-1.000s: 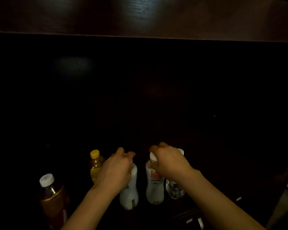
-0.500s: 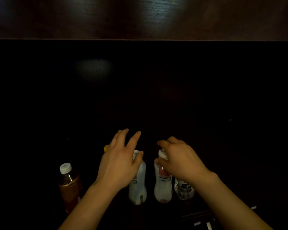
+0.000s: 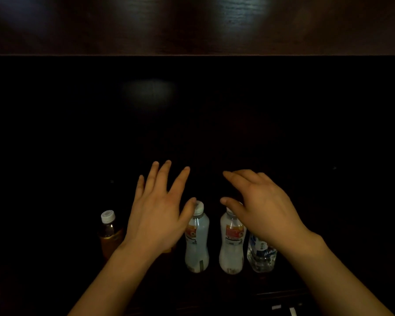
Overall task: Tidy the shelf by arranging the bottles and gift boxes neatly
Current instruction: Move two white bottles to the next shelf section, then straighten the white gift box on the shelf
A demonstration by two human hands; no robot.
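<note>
Both hands have let go. 1 second ago each was closed over the top of a white bottle; half a second ago the fingers were already lifting, and now the left hand [image 3: 156, 210] is spread wide with all fingers fanned, holding nothing, its thumb just beside — perhaps grazing — the cap of the left white bottle [image 3: 197, 238]. The right hand [image 3: 260, 206] is also open and empty, fingers loosely extended forward, hovering over the top of the right white bottle [image 3: 231, 245] and hiding its cap.

The 2 white bottles stand upright side by side near the front edge of the dark shelf [image 3: 214, 133], close together but apart. A clear water bottle [image 3: 261, 254] stands just beside the right one, partly behind the right wrist. Further left, an amber drink bottle [image 3: 108, 233] with a white cap stands by itself. The yellow-capped bottle seen 1 second ago is now hidden behind the left hand.

The release suggests the pair is judged placed — this small step looks finished. The row is not yet even: the amber bottle sits apart from the group, so it is the likely next candidate. No gift boxes are visible; the shelf's depth is too dark to tell what else it holds.
</note>
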